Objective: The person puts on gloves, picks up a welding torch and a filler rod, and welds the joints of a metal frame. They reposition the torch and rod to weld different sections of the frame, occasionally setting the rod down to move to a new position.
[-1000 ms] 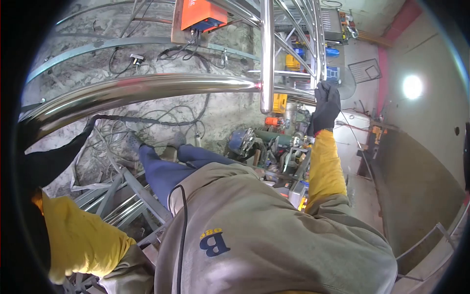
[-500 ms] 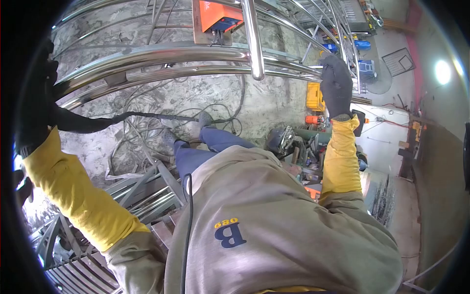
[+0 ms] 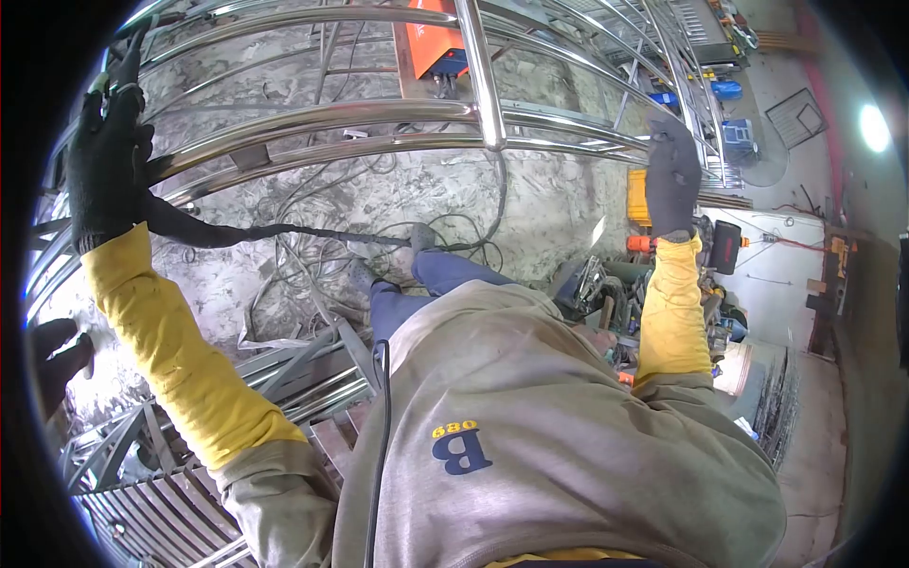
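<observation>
My left hand [image 3: 106, 166], in a black glove and yellow sleeve guard, is closed around what looks like a welding torch. Its black sheathed cable [image 3: 218, 236] trails from the hand across the floor toward my feet. Beside that hand, polished steel tubes [image 3: 312, 121] of a large frame run across the view. My right hand [image 3: 673, 175], in a dark grey glove, is closed at the right part of these tubes; its fingers curl and partly hide the contact. Between both hands, an upright steel tube [image 3: 481, 80] crosses the frame.
An orange machine [image 3: 436, 43] stands beyond the tubes. Loose cables lie on the stained floor. Tools and a yellow crate [image 3: 639, 196] are at the right, steel frames [image 3: 312, 364] at the lower left. A dark shape like another gloved hand [image 3: 62, 364] shows at the left edge.
The scene has shifted right in view. My left hand has come further into sight, its fingers now clearer. My right hand stays by the tubes, its fingers looking more curled.
</observation>
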Demonstrator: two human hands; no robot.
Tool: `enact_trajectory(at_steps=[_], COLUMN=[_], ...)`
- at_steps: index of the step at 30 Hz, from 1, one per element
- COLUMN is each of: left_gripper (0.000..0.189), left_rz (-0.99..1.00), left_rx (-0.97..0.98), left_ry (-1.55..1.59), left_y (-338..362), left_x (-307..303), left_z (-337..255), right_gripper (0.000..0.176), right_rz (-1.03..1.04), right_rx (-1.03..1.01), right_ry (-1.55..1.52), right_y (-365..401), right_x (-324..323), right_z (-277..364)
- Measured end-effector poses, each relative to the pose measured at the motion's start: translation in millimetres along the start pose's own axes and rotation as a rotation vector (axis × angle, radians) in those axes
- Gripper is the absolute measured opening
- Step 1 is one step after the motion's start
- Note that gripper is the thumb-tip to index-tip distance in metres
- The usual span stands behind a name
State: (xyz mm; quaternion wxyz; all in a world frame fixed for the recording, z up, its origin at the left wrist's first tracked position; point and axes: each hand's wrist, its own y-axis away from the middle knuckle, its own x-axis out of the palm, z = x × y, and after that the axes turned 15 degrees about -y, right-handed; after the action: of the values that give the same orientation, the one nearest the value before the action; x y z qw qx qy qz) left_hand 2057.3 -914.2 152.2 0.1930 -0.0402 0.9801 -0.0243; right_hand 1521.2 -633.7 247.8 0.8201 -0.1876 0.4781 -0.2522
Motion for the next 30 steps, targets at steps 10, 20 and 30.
enact_trajectory(at_steps=[10,20,30], left_gripper=[0.057,0.054,0.059], left_rz=[0.410,0.798,0.981], left_rx=[-0.043,-0.073,0.020], left_ry=[0.209,0.094,0.037], left_y=[73.4,99.9,81.1], left_x=[1.7,34.8,56.6], left_z=[-58.4,-94.0,-91.4], right_gripper=[0.026,0.029,0.029], right_rz=[0.514,0.595,0.575], right_rx=[-0.390,-0.403,-0.367], right_ry=[-0.216,-0.226,-0.226], right_y=[27.8,28.6,30.1], right_x=[110.0,137.0,140.5], right_z=[163.1,162.8,158.7])
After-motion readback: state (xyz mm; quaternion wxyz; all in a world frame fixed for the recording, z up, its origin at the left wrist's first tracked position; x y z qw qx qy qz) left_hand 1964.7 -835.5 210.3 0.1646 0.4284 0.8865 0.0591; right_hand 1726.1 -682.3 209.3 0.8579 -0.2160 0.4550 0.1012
